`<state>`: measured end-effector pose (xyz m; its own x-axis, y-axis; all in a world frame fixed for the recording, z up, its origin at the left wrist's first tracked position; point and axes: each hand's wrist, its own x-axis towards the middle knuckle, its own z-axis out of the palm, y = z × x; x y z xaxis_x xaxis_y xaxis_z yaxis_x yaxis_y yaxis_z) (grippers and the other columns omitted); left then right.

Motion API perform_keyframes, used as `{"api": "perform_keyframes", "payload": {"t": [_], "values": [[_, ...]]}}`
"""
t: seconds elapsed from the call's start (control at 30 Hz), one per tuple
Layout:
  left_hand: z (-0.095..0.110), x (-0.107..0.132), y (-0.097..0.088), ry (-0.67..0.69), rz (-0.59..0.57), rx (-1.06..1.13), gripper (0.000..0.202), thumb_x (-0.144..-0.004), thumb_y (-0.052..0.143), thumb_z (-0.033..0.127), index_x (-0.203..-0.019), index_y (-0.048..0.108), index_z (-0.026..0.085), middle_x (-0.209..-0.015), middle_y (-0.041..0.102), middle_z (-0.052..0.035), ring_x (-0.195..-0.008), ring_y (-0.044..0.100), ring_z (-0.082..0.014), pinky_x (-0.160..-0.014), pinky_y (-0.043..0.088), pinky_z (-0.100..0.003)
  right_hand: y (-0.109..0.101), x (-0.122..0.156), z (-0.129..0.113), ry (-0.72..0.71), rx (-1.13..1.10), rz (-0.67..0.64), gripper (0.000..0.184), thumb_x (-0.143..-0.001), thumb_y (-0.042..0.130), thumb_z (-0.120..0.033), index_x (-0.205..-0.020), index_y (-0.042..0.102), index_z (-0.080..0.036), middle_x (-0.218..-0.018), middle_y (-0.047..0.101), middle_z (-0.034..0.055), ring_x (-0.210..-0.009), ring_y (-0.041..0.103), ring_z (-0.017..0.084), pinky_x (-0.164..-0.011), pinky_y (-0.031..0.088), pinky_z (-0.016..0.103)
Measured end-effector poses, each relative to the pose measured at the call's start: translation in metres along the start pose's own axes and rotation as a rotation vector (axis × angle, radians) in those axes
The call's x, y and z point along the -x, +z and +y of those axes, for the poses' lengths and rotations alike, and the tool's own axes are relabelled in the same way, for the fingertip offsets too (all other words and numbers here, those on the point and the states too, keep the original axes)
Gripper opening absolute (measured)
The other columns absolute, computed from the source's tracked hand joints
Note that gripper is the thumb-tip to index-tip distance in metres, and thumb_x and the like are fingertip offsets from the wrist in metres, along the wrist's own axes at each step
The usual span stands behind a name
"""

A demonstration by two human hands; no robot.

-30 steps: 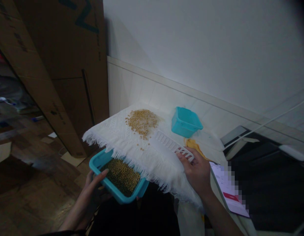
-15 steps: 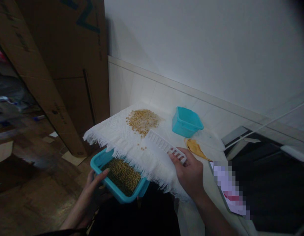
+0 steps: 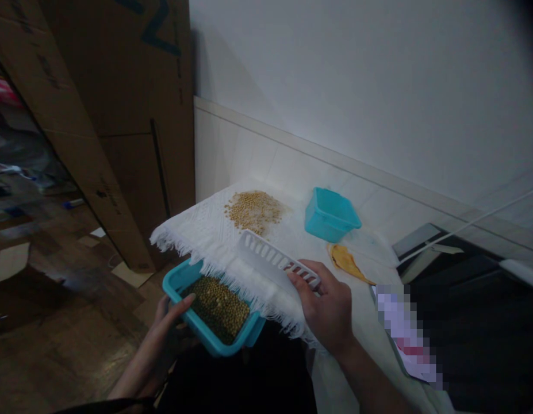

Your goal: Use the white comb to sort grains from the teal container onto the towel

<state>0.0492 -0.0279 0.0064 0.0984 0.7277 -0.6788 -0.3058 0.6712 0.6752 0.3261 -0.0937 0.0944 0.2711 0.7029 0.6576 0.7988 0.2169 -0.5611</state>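
My left hand grips the near left rim of a blue plastic tub, its thumb over the edge. Yellowish soybeans mixed with small dark green beans lie in this tub, which sits just below the table's front edge. In my right hand is a white slotted plastic tray, tilted on its side against the white fringed cloth. A pile of soybeans is spread on the cloth beyond the tray. The cloth's fringe hangs over the tub's far rim.
A second blue tub stands on the table near the wall. In front of it lies a yellow-brown spoon-shaped item. A blurred-out flat object is at the right, by a black surface. A large cardboard box rises at the left.
My right hand has shifted the slotted tray left toward the front edge and tipped it more upright. The few loose beans near the edge no longer show. My left hand still holds the tub.
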Motion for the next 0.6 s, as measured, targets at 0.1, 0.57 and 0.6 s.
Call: {"api": "perform_keyframes", "payload": {"t": [0.1,0.57,0.6], "values": [[-0.001,0.0,-0.001,0.001,-0.002,0.022,0.108,-0.077,0.1,0.028,-0.166,0.04,0.036,-0.115,0.077,-0.012,-0.09,0.085,-0.0352,-0.074,0.071,-0.048,0.0,-0.011,0.022,0.024,0.073,0.079,0.02,-0.098,0.074,-0.039,-0.1,0.083,-0.021,-0.076,0.084,0.0035,-0.055,0.077,0.02,-0.051,0.058,0.025],[-0.004,-0.004,-0.002,0.023,-0.008,0.016,0.102,-0.073,0.101,0.028,-0.158,0.045,0.038,-0.125,0.074,-0.0129,-0.095,0.085,-0.035,-0.075,0.072,-0.048,-0.004,-0.01,0.042,0.097,0.075,-0.002,0.022,-0.099,0.076,-0.041,-0.105,0.083,-0.021,-0.078,0.083,0.0037,-0.056,0.074,0.02,-0.05,0.055,0.026],[-0.004,-0.004,-0.002,0.023,-0.004,0.02,0.103,-0.074,0.101,0.028,-0.159,0.045,0.038,-0.126,0.074,-0.0133,-0.094,0.085,-0.035,-0.075,0.072,-0.048,-0.004,-0.01,0.041,0.109,0.064,0.002,0.023,-0.098,0.076,-0.042,-0.105,0.083,-0.021,-0.079,0.084,0.004,-0.057,0.074,0.02,-0.05,0.055,0.026]]}}
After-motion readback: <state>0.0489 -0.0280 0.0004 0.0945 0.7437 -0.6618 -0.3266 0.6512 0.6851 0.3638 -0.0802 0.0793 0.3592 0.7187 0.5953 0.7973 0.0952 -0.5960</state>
